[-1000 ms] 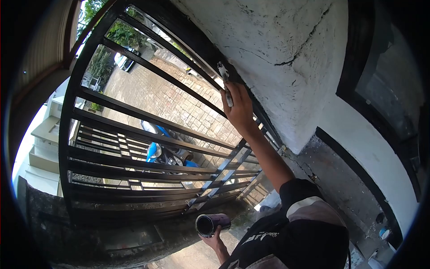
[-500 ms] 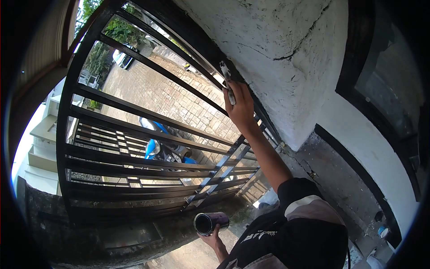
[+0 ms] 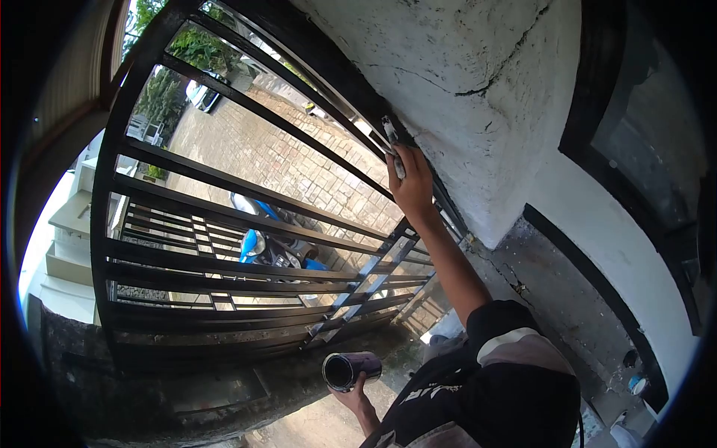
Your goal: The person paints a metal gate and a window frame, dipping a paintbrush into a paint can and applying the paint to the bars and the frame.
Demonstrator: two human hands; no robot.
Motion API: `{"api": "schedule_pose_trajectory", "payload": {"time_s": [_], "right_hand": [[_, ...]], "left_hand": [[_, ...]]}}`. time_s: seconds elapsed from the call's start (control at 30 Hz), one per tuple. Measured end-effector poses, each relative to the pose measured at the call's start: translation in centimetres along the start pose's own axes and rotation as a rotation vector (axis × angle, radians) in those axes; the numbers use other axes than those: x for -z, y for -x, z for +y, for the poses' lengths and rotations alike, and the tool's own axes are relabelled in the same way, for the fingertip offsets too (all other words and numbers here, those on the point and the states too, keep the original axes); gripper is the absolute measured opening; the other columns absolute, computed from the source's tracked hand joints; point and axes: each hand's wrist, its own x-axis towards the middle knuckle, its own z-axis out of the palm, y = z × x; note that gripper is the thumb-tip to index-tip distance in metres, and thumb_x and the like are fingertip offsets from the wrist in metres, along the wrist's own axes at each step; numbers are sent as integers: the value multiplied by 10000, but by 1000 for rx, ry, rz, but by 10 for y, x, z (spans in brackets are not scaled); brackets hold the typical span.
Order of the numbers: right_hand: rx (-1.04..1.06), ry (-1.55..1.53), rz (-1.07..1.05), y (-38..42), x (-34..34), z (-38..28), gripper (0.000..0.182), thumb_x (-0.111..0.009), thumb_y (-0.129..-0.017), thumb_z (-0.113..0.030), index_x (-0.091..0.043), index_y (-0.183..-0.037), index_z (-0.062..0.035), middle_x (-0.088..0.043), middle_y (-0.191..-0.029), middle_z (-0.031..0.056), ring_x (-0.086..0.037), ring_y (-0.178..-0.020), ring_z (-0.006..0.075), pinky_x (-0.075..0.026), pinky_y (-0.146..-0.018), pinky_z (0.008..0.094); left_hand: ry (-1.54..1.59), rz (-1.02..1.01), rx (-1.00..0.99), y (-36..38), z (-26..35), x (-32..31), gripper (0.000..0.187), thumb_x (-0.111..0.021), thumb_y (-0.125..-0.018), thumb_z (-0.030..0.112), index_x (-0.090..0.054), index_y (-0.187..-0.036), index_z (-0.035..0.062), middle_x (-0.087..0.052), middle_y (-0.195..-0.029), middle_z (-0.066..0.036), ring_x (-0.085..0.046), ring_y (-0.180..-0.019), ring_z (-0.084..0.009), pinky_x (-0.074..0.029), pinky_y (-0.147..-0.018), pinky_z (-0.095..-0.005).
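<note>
Brush Points Far and Left

My right hand (image 3: 413, 185) is clamped on the brush (image 3: 390, 133), its long axis slanting from near right to far left, beside the black post (image 3: 310, 48) along the wall (image 3: 463, 48). I can't tell if the bristles touch. Near, my left hand (image 3: 354, 397) grips the can (image 3: 368, 365), mouth turned left.

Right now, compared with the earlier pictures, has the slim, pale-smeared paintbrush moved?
Yes: the paintbrush has shifted down and rightward in the view, judged against the jagged dark crack in the white plaster wall.
</note>
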Motion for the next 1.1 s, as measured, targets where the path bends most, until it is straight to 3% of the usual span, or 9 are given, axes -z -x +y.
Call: {"api": "schedule_pose_trajectory", "payload": {"time_s": [0.27,0.7,0.9,1.1], "right_hand": [[77,-65,54,-18,3,-15,220,-668,-896,-43,-621,-1107,-2,-635,-985,173,-663,-846,342,-544,-712,389],[-102,74,-69,35,16,36,194,-682,-892,-75,-613,-1066,-27,-601,-895,156,-621,-781,341,-511,-681,410],[-147,-20,-37,15,19,9,194,-651,-930,-89,-642,-1107,-12,-651,-996,181,-673,-881,353,-549,-748,386],[-107,-161,33,25,18,11,196,-654,-913,-39,-656,-1106,-5,-676,-1046,169,-691,-937,316,-551,-786,355]], "left_hand": [[15,-19,17,4,6,-3,960,-871,-568,-47,-388,-1393,41,-521,-1337,-125,-516,-1243,-270,-375,-1120,-419],[-54,-22,-22,1,-2,0,920,-863,-599,2,-402,-1394,35,-525,-1321,-122,-517,-1219,-256,-366,-1091,-397],[-66,-24,-28,-1,-4,1,925,-868,-598,1,-401,-1395,38,-521,-1325,-118,-510,-1222,-257,-360,-1090,-398],[-55,-6,-38,-2,-12,7,958,-873,-579,-17,-393,-1406,41,-518,-1336,-126,-505,-1240,-265,-355,-1107,-404]]}}
